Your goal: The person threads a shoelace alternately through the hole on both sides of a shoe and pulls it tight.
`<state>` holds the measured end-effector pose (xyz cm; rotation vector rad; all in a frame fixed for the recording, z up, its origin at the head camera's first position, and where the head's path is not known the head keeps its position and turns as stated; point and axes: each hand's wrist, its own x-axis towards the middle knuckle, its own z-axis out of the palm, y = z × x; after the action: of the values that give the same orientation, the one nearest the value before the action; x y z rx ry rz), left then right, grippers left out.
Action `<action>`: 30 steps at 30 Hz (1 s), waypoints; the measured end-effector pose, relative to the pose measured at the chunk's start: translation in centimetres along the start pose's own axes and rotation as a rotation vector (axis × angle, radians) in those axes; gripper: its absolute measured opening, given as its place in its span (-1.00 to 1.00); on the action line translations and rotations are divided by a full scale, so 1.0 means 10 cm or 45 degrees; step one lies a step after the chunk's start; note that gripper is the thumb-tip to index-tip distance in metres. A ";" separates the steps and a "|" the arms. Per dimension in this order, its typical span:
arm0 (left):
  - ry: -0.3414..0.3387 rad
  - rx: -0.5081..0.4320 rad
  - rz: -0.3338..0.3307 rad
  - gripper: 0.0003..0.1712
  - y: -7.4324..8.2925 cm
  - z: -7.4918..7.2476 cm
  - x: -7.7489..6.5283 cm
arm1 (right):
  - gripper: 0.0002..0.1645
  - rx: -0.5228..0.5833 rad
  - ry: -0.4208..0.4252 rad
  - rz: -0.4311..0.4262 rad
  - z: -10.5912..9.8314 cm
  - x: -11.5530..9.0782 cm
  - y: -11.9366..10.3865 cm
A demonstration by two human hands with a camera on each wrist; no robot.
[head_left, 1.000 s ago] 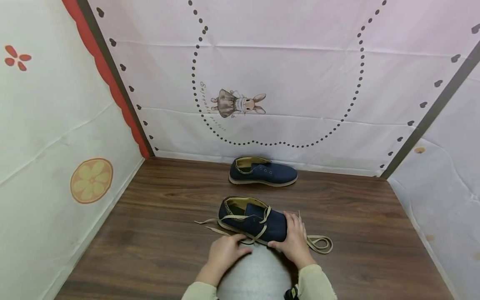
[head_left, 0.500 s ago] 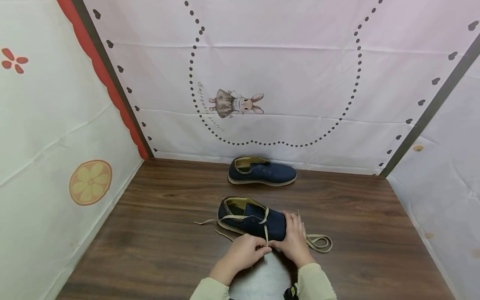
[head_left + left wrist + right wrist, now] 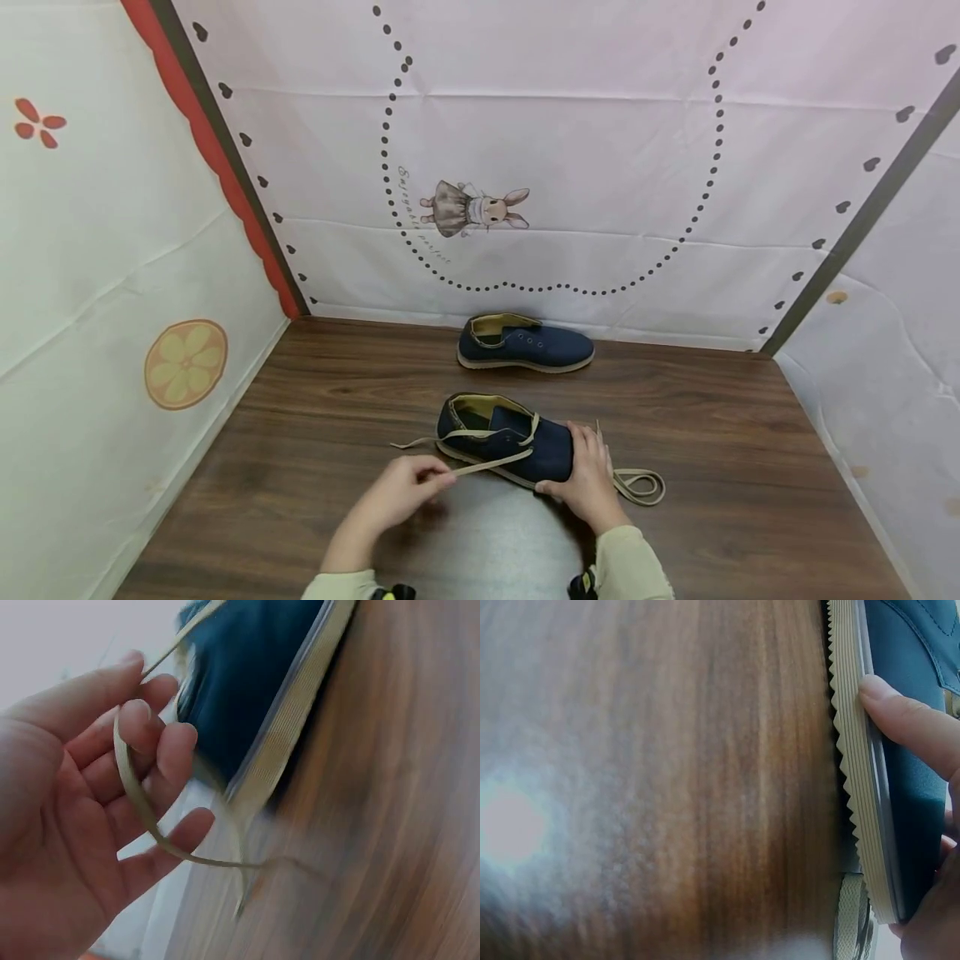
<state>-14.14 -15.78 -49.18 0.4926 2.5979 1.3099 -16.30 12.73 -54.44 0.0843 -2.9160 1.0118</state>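
A navy shoe [image 3: 551, 454] with a tan sole lies toe to the right before me, partly laced. My left hand [image 3: 405, 490] pinches a beige shoelace [image 3: 491, 464] between thumb and index finger, left of the eyelets. In the left wrist view the lace's loose end [image 3: 139, 799] hangs past the palm. My right hand [image 3: 588, 479] grips the toe, which it mostly hides. The right wrist view has its thumb [image 3: 900, 712] on the shoe's side, just above the ridged sole [image 3: 862, 795].
A second navy shoe [image 3: 551, 346] without visible laces stands behind, close to the white printed backdrop [image 3: 600, 192]. A looped bundle of lace [image 3: 641, 486] lies right of the right hand. Another lace end [image 3: 412, 443] trails left of the heel. Everything stands on a wooden surface [image 3: 315, 417].
My left hand first moved right to the lace beside the shoe, then pinched it and drew it left, so the lace is now stretched. The right hand stays on the toe.
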 end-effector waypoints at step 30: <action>-0.322 -0.863 0.477 -0.46 0.63 -0.03 0.37 | -0.78 0.731 0.011 -0.818 -0.63 0.09 -1.09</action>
<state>-16.34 -11.12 -44.05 0.9526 1.7539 1.9652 -16.29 8.07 -42.73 0.9479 -2.2110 1.6105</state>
